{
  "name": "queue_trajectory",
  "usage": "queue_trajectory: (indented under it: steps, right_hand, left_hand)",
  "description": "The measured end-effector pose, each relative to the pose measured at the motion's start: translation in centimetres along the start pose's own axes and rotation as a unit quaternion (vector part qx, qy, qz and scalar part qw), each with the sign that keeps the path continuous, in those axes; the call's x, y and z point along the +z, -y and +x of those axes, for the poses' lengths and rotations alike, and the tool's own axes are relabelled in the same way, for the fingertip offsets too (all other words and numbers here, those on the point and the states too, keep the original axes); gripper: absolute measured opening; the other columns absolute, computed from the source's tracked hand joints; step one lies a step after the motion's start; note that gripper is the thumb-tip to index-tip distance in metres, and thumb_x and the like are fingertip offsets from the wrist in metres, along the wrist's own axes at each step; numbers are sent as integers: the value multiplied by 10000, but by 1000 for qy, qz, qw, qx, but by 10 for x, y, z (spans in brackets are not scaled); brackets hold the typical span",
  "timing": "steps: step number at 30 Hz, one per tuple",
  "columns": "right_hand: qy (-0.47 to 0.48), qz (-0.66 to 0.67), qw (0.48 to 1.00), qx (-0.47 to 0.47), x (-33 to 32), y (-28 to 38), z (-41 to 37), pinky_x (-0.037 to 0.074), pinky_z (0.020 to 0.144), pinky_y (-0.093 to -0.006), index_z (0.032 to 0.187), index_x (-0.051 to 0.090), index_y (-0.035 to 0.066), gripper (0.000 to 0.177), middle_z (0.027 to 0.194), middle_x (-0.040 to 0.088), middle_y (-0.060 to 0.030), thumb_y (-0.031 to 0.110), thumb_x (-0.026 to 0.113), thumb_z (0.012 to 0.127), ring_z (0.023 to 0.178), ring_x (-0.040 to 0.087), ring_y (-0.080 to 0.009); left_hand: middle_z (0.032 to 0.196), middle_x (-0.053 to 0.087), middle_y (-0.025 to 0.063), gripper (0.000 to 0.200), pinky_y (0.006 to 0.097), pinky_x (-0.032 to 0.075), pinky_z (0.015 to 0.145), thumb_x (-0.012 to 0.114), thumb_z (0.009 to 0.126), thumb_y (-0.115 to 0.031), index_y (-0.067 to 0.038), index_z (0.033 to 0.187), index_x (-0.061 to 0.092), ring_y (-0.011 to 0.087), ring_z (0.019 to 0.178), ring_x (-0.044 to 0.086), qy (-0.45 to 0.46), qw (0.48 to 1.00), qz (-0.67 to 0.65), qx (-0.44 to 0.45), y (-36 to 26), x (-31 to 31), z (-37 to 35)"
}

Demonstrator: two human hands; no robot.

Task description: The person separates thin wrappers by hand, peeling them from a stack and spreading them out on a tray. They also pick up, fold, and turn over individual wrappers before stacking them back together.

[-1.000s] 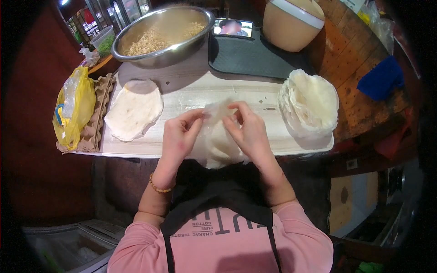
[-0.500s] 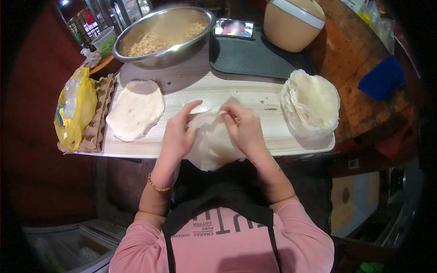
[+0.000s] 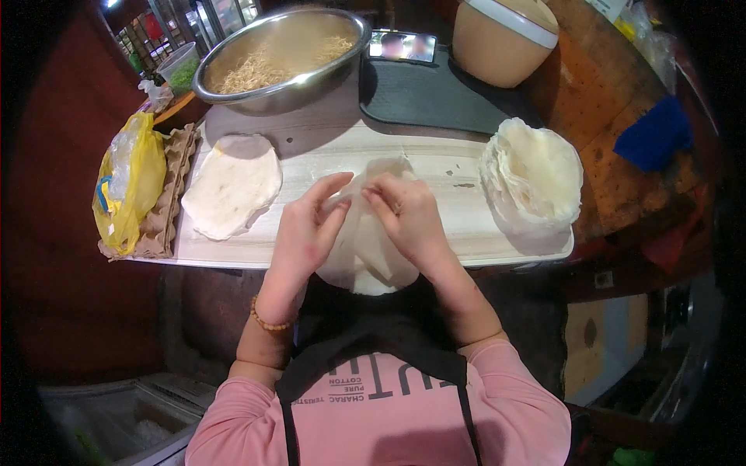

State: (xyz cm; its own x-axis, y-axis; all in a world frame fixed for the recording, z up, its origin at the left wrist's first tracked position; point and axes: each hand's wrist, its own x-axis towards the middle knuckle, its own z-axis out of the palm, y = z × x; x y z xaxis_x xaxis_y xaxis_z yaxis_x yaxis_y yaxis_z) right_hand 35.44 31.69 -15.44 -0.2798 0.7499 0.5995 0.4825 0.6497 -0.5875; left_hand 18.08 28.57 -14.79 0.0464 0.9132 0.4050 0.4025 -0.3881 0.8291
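Both hands have closed in since a moment ago — your left hand [image 3: 301, 233] and right hand [image 3: 408, 221] pinch the thin wrapper [image 3: 369, 260] at its top, a light fingertip grip, likely so it won't tear. It droops off the counter [image 3: 326, 155] at the near edge.

Head view through a fisheye lens. Light falls from above onto the pale rectangular wooden board [image 3: 311, 159], the brightest zone. The frame darkens to a black vignette at every corner, and straight edges bow near the margins. The large round steel bowl [image 3: 268, 97] carries soft glare along its rim and casts a grey shadow onto the board before it. The small glowing phone screen [image 3: 402, 46] is washed out and unreadable. The thin white round dough sheet [image 3: 365, 260], pinched by the left hand [image 3: 299, 233] and the right hand [image 3: 412, 221], is evenly lit. The lower left is dim and murky.
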Motion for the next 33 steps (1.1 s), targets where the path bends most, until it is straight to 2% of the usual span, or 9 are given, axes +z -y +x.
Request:
queue_trajectory:
  steps: [7, 9, 13, 16, 18, 22, 25, 27, 33]
  right_hand:
    - [-70, -14, 997, 42, -6, -9, -2, 461, 704, -466, 899, 621, 40, 102, 782, 657, -163, 141, 619, 887, 761, 634, -380]
    - [-90, -1, 988, 127, -12, -10, -2, 481, 685, -459, 904, 603, 20, 102, 779, 654, -177, 122, 611, 899, 767, 644, -387]
    - [-29, 68, 983, 166, -14, -4, -2, 507, 679, -424, 944, 593, -3, 134, 794, 661, -193, 125, 613, 910, 796, 669, -376]
    - [-8, 98, 987, 128, -9, -2, 2, 520, 694, -386, 972, 609, -16, 189, 812, 669, -204, 161, 634, 910, 817, 684, -356]
    - [13, 201, 967, 153, -3, -5, 4, 496, 706, -268, 987, 641, -15, 127, 835, 685, -89, 77, 643, 899, 780, 632, -112]
    - [66, 198, 972, 105, -5, 8, 4, 501, 725, -263, 990, 649, -21, 124, 862, 692, -108, 54, 638, 893, 828, 653, -121]
    - [52, 164, 983, 65, -3, 1, 1, 523, 707, -365, 986, 648, 4, 132, 857, 687, -196, 77, 606, 884, 837, 708, -292]
    - [-20, 177, 975, 131, -4, -6, -2, 525, 715, -382, 1000, 641, 5, 151, 855, 689, -196, 70, 597, 871, 827, 702, -316]
    - [-6, 53, 982, 181, -17, -2, -3, 526, 708, -391, 993, 640, 18, 147, 843, 695, -179, 108, 606, 881, 810, 697, -329]
  left_hand:
    - [610, 478, -22, 297, 252, 355, 511, 626, 916, -88, -5, 1200, 631, 60, 567, 426, -58, 994, -9, -90, 16, -10, 9]
    - [834, 639, -8, 327, 192, 452, 622, 619, 938, -59, 28, 1251, 586, 28, 723, 546, -51, 993, -18, -108, 21, -12, 11]
    - [854, 655, 12, 272, 199, 436, 608, 609, 934, -77, 38, 1179, 630, 33, 723, 547, -71, 979, -166, -96, 10, -1, 7]
    - [966, 678, 44, 288, 182, 456, 680, 611, 931, -67, 49, 1195, 611, 40, 806, 576, 24, 969, -215, -120, 8, -4, 1]
    - [928, 676, 50, 305, 187, 456, 697, 627, 924, -75, 38, 1206, 601, 42, 801, 573, 40, 986, -144, -75, 2, -8, -2]
    - [884, 677, 61, 318, 197, 452, 677, 648, 914, -90, 28, 1205, 600, 48, 777, 568, 31, 994, -81, -72, -5, -15, 0]
    - [991, 674, 62, 314, 202, 460, 729, 631, 911, -34, 31, 1217, 601, 62, 862, 587, 66, 982, -43, -169, 4, -16, 1]
    - [926, 669, 38, 304, 187, 431, 651, 576, 899, 5, 31, 1200, 615, 45, 754, 559, 18, 989, -113, -95, 12, -11, 3]
    - [978, 693, 56, 285, 181, 467, 703, 533, 911, 6, 54, 1175, 627, 63, 829, 625, 18, 991, -58, -121, 18, -16, 7]
